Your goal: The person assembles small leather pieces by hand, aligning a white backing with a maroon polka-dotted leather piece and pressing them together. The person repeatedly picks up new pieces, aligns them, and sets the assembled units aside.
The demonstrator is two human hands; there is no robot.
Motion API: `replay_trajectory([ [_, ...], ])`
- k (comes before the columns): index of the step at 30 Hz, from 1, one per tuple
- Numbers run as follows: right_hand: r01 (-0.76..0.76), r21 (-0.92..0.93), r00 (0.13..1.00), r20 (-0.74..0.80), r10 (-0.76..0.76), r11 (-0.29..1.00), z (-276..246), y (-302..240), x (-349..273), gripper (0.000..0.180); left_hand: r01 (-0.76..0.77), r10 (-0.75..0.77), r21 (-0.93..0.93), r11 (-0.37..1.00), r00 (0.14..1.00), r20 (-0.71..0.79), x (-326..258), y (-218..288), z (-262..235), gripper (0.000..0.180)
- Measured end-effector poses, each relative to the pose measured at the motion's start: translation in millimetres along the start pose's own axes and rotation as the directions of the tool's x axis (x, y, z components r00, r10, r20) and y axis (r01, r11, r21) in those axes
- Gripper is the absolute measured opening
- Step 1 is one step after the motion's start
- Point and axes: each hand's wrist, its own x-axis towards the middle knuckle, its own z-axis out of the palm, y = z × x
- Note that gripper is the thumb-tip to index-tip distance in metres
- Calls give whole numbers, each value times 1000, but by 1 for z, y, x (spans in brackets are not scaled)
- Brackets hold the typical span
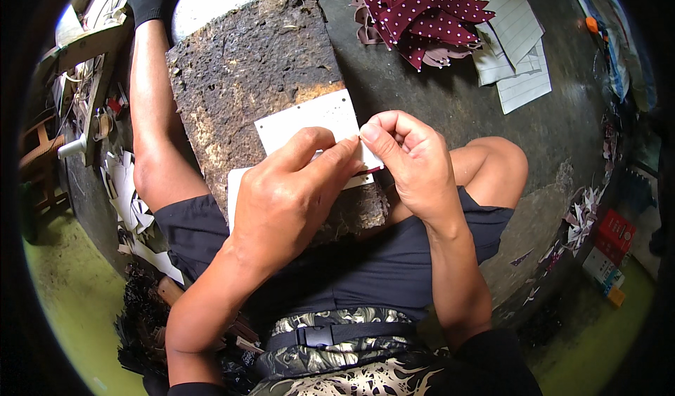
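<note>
A white card (313, 118) with small dark dots along its edge lies on a rough, dark-stained board (260, 51) across my lap. My left hand (285, 185) rests over the card, thumb and fingers pinched together near its right edge. Close against those fingertips, my right hand (415, 160) also pinches with thumb and forefinger. What the two pinches hold is too small to name. A dark red strip (367, 171) shows below the fingers, by the card's lower edge. Another white piece (234, 185) sticks out to the left of my left hand, mostly hidden by it.
Beyond the board, a pile of dark red, white-dotted pieces (422, 16) lies on the dark floor beside lined paper sheets (517, 37). White scraps (126, 192) lie at the left, more scraps (582, 216) at the right, near a red box (614, 234). A wooden frame (91, 51) stands far left.
</note>
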Motion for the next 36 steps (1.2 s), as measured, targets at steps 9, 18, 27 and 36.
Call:
replay_trajectory([
  [9,-50,173,999,-10,53,984,8,4,4,25,-57,56,18,998,997,47,11,-13,-7,31],
  [18,-69,231,998,7,69,971,16,12,6,26,-207,208,62,976,978,1,11,-30,-4,28],
  [27,-56,255,998,39,47,965,5,18,9,24,-190,190,20,982,982,-22,8,-34,-2,32],
  [36,-55,223,998,25,50,973,-2,28,15,25,-194,195,21,981,981,-4,12,-34,-2,32],
])
